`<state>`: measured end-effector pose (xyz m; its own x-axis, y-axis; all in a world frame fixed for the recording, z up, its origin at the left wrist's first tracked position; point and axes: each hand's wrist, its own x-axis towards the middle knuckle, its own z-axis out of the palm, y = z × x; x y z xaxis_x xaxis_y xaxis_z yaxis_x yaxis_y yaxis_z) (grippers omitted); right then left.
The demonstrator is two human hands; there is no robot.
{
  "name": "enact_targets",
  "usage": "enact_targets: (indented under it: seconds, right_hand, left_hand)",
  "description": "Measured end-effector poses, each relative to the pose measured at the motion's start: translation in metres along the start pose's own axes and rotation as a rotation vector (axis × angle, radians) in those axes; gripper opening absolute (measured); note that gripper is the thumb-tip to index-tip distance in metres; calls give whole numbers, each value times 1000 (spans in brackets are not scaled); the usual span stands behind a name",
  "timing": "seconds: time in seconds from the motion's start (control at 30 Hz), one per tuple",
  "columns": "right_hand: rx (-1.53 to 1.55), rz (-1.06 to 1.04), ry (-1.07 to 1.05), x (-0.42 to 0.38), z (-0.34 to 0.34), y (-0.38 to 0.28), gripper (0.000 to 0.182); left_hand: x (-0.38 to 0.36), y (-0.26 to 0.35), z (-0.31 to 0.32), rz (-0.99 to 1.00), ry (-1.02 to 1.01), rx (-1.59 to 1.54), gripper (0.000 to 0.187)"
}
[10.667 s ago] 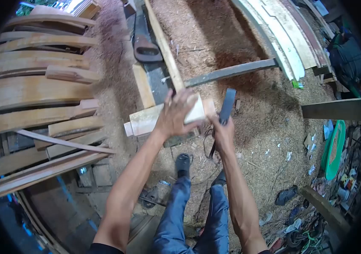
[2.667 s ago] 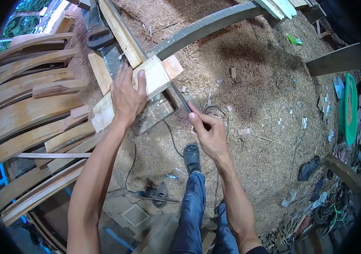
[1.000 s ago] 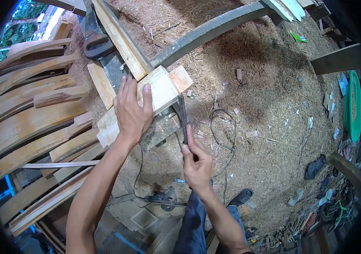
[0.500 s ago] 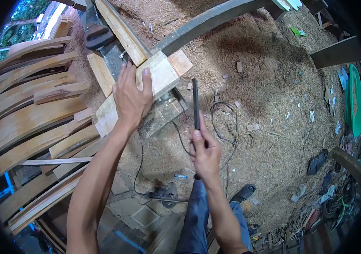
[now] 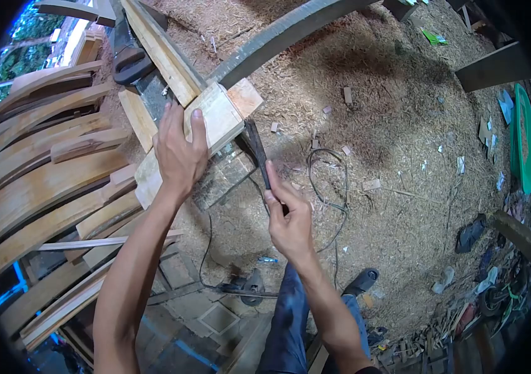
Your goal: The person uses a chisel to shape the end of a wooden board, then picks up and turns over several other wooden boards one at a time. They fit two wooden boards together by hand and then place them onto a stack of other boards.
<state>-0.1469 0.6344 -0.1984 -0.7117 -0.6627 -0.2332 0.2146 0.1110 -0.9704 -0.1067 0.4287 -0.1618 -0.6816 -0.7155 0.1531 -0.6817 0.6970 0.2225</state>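
My left hand [image 5: 180,153] lies on a pale wooden block [image 5: 219,115], fingers stretched toward its far side and thumb apart on the top. In my right hand [image 5: 291,227] is a narrow dark bar-like tool [image 5: 258,153], gripped by its lower end with the index finger laid along it. Its upper end is right at the block's right corner. A long curved beam [image 5: 278,43] and a straight wooden strip [image 5: 166,59] meet the block at its far side. Beneath it shows a worn wooden support [image 5: 225,177].
A handsaw with a dark handle [image 5: 133,66] lies beyond my left hand. Curved planks [image 5: 47,187] are stacked at the left. Shavings cover the ground, with a looped cable [image 5: 346,187] and wood offcuts. A green basin [image 5: 523,140] stands far right.
My right hand has moved the dark tool left, tilting its upper end to the block's corner. My left hand stays on the block; the whole view has shifted slightly.
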Motion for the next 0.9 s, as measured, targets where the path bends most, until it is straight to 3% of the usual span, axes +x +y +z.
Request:
enact_targets:
  seconds: [0.17, 0.23, 0.3, 0.33, 0.43, 0.5, 0.57, 0.63, 0.7, 0.77, 0.83, 0.9]
  right_hand:
    - [106, 77, 123, -15, 39, -5, 52]
    - [65, -23, 180, -16, 44, -8, 52]
    - [115, 211, 69, -17, 38, -13, 49]
    - [157, 111, 113, -16, 38, -10, 49]
    - [38, 160, 110, -28, 10, -9, 47]
    - [-36, 267, 73, -31, -21, -17, 38]
    - [-188, 384, 74, -24, -46, -42, 30]
    - [-298, 363, 73, -14, -62, -56, 31]
    - [-370, 284, 49, 2, -65, -73, 29]
    - [-685, 96, 37, 11, -63, -88, 32]
    - [-619, 104, 33, 31, -61, -85, 36]
    - [-591, -359, 71, 50, -56, -79, 43]
  left_hand:
    - [-2, 0, 1, 11, 21, 13, 46]
    - [-1, -1, 3, 30, 37, 15, 46]
    - [-2, -1, 3, 13, 43, 25, 47]
    - [-7, -1, 3, -7, 55, 2, 47]
    - [-4, 0, 0, -19, 94, -12, 57]
    - [-6, 3, -12, -2, -45, -79, 74]
    - [-12, -1, -13, 100, -4, -84, 89]
    - [-16, -3, -15, 124, -25, -152, 93]
    - [-17, -9, -18, 227, -111, -74, 96]
    - [-21, -12, -21, 193, -166, -147, 96]
    - [-22, -13, -22, 298, -271, -148, 91]
    - [-21, -10, -35, 329, -298, -176, 80]
